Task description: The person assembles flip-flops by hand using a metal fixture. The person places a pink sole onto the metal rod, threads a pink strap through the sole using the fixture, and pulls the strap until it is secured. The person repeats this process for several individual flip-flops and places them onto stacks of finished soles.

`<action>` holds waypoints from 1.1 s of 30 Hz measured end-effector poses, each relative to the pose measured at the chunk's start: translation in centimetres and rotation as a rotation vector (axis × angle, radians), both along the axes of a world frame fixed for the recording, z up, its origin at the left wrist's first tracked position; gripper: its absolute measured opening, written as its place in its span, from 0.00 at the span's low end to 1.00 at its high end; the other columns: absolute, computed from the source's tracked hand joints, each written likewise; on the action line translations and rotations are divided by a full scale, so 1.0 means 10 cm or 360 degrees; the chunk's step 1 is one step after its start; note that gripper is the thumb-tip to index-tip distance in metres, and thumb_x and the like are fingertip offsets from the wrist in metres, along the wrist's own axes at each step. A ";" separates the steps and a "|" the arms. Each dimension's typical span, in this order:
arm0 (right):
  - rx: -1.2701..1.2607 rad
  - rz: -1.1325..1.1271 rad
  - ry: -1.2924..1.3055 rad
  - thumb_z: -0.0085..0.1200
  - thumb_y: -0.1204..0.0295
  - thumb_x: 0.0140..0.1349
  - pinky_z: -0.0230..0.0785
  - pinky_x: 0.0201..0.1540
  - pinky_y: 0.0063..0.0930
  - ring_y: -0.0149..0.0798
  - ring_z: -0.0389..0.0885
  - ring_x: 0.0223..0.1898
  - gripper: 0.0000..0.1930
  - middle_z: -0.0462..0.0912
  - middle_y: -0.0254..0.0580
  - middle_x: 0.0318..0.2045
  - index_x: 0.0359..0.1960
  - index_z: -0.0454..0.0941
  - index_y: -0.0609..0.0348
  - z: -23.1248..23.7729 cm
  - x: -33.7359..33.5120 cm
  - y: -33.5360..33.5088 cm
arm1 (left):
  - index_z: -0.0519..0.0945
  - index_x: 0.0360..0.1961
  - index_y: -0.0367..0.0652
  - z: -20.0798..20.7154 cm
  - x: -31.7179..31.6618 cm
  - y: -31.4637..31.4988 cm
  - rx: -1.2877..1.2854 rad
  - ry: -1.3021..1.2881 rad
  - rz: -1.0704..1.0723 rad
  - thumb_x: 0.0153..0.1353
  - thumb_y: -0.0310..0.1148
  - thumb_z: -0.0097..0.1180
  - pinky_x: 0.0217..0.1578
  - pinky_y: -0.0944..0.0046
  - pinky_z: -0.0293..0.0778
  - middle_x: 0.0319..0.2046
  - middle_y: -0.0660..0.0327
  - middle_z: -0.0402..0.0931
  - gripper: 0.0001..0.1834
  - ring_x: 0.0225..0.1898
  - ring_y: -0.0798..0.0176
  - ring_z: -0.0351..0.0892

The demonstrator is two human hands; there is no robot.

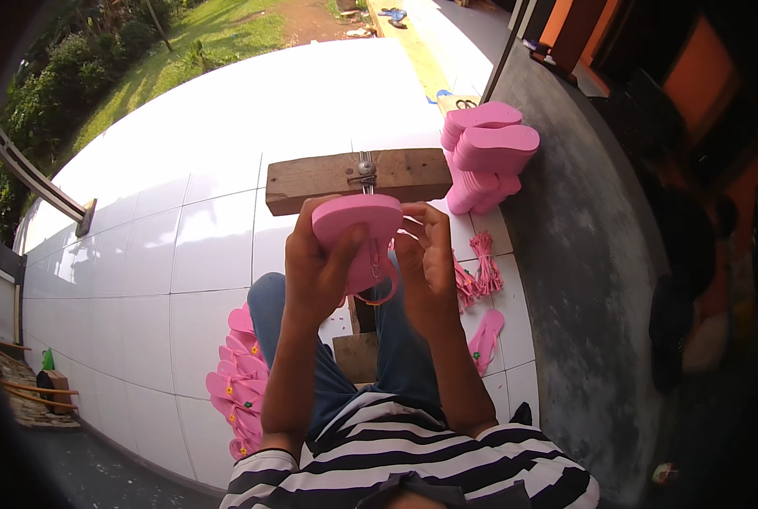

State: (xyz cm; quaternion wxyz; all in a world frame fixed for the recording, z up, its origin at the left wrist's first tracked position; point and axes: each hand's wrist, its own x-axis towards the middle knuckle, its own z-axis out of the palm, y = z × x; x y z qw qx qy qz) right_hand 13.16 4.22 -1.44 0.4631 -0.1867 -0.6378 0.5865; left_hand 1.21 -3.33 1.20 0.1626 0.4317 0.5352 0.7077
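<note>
My left hand (pixel 320 259) grips a pink flip-flop (pixel 358 216) by its side, thumb pressed across its face. The flip-flop is tilted up in front of a wooden beam (pixel 311 180). A thin strap (pixel 387 293) loops from its lower part, and a slim bent metal wire (pixel 376 259) lies against the sole. My right hand (pixel 428 267) is at the right edge of the flip-flop, fingers bent and thumb drawn in beside the strap. What lies between those fingers is hidden. Metal prongs with a round fitting (pixel 364 170) are fixed on the beam, just beyond the flip-flop.
Stacked pink soles (pixel 489 153) stand beyond the beam's right end. Bundles of pink straps (pixel 486 267) and a flip-flop (pixel 486 339) lie right of my legs. A heap of flip-flops with small flowers (pixel 241 382) lies left. A wooden block (pixel 355 356) is between my legs.
</note>
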 end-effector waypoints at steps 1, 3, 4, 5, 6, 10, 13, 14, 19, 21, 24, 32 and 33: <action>-0.0076 0.0191 0.0107 0.47 0.58 0.73 0.66 0.58 0.33 0.39 0.73 0.56 0.21 0.73 0.47 0.54 0.58 0.67 0.60 0.09 -0.06 0.02 | 0.75 0.49 0.35 -0.01 0.00 0.01 0.0017 0.0040 0.0019 0.64 0.30 0.60 0.40 0.68 0.76 0.38 0.58 0.81 0.15 0.39 0.70 0.80; -0.0117 0.0434 0.0175 0.45 0.58 0.74 0.66 0.57 0.30 0.35 0.73 0.55 0.21 0.74 0.45 0.53 0.60 0.66 0.60 0.21 -0.14 0.09 | 0.75 0.48 0.35 -0.02 0.00 0.04 0.0069 0.0055 0.0027 0.64 0.29 0.60 0.39 0.69 0.76 0.38 0.58 0.81 0.14 0.38 0.70 0.80; -0.0083 0.0484 0.0131 0.45 0.58 0.74 0.66 0.57 0.29 0.33 0.73 0.54 0.22 0.75 0.44 0.52 0.60 0.66 0.61 0.23 -0.17 0.12 | 0.76 0.48 0.35 -0.01 0.01 0.05 0.0092 0.0067 0.0027 0.64 0.29 0.60 0.39 0.69 0.76 0.37 0.58 0.81 0.14 0.38 0.70 0.80; -0.0049 0.0535 0.0086 0.45 0.58 0.74 0.67 0.57 0.28 0.32 0.73 0.53 0.22 0.76 0.43 0.52 0.61 0.66 0.61 0.25 -0.19 0.15 | 0.76 0.47 0.35 0.01 0.01 0.05 0.0066 0.0097 0.0040 0.64 0.28 0.60 0.39 0.69 0.76 0.37 0.58 0.81 0.13 0.38 0.70 0.80; -0.0073 0.0597 0.0136 0.45 0.59 0.74 0.67 0.56 0.27 0.31 0.74 0.52 0.22 0.76 0.42 0.50 0.60 0.67 0.61 0.24 -0.23 0.19 | 0.76 0.47 0.35 0.02 0.02 0.03 0.0040 0.0126 0.0053 0.63 0.28 0.60 0.39 0.70 0.76 0.37 0.58 0.81 0.13 0.38 0.70 0.80; -0.0270 0.0674 0.0115 0.47 0.60 0.73 0.68 0.52 0.24 0.27 0.75 0.48 0.20 0.79 0.38 0.45 0.56 0.72 0.62 0.18 -0.24 0.20 | 0.77 0.45 0.35 0.04 0.03 0.01 0.0000 -0.0028 0.0044 0.63 0.28 0.60 0.39 0.70 0.75 0.36 0.59 0.81 0.12 0.37 0.71 0.79; -0.0315 0.0581 -0.0024 0.49 0.60 0.73 0.70 0.48 0.22 0.25 0.76 0.44 0.18 0.80 0.34 0.41 0.53 0.75 0.62 0.10 -0.20 0.16 | 0.77 0.44 0.35 -0.05 0.10 -0.02 0.0100 -0.0053 0.0122 0.63 0.29 0.61 0.38 0.70 0.75 0.34 0.60 0.82 0.11 0.36 0.72 0.79; -0.0321 0.0550 -0.0018 0.50 0.61 0.72 0.70 0.47 0.22 0.24 0.76 0.43 0.17 0.80 0.34 0.40 0.52 0.76 0.63 0.06 -0.20 0.14 | 0.77 0.43 0.35 -0.05 0.13 -0.03 0.0092 -0.0052 0.0127 0.63 0.29 0.62 0.37 0.70 0.75 0.34 0.60 0.82 0.11 0.35 0.72 0.79; -0.0310 0.0404 0.0145 0.51 0.63 0.72 0.70 0.42 0.22 0.23 0.76 0.39 0.15 0.81 0.32 0.37 0.49 0.77 0.63 0.02 -0.10 -0.08 | 0.76 0.41 0.36 -0.09 0.31 -0.14 0.0097 -0.0091 0.0198 0.62 0.29 0.63 0.36 0.71 0.75 0.32 0.61 0.81 0.11 0.34 0.74 0.78; -0.0277 0.0364 0.0135 0.51 0.64 0.71 0.71 0.42 0.22 0.23 0.76 0.39 0.14 0.81 0.32 0.37 0.48 0.77 0.62 0.08 -0.05 -0.15 | 0.76 0.41 0.36 -0.14 0.38 -0.16 0.0128 -0.0103 0.0268 0.62 0.29 0.63 0.35 0.71 0.74 0.31 0.61 0.81 0.11 0.34 0.74 0.78; -0.0269 0.0328 0.0013 0.52 0.64 0.71 0.71 0.41 0.22 0.23 0.77 0.38 0.14 0.82 0.34 0.36 0.49 0.78 0.61 0.15 0.01 -0.15 | 0.76 0.41 0.36 -0.15 0.44 -0.15 0.0115 -0.0183 0.0350 0.62 0.28 0.63 0.34 0.72 0.73 0.31 0.62 0.80 0.10 0.33 0.75 0.77; -0.0065 0.0362 -0.0085 0.55 0.64 0.69 0.75 0.46 0.25 0.29 0.81 0.44 0.15 0.85 0.43 0.43 0.51 0.78 0.61 0.20 0.14 -0.24 | 0.76 0.41 0.36 -0.27 0.45 -0.31 0.0190 -0.0098 0.0271 0.57 0.24 0.66 0.36 0.71 0.73 0.34 0.59 0.79 0.13 0.34 0.70 0.77; -0.0048 0.0369 -0.0031 0.56 0.64 0.68 0.75 0.46 0.26 0.30 0.82 0.44 0.15 0.85 0.44 0.44 0.51 0.78 0.61 0.20 0.11 -0.23 | 0.76 0.41 0.36 -0.27 0.40 -0.29 0.0236 0.0034 0.0255 0.56 0.24 0.68 0.36 0.69 0.73 0.35 0.56 0.81 0.15 0.34 0.65 0.78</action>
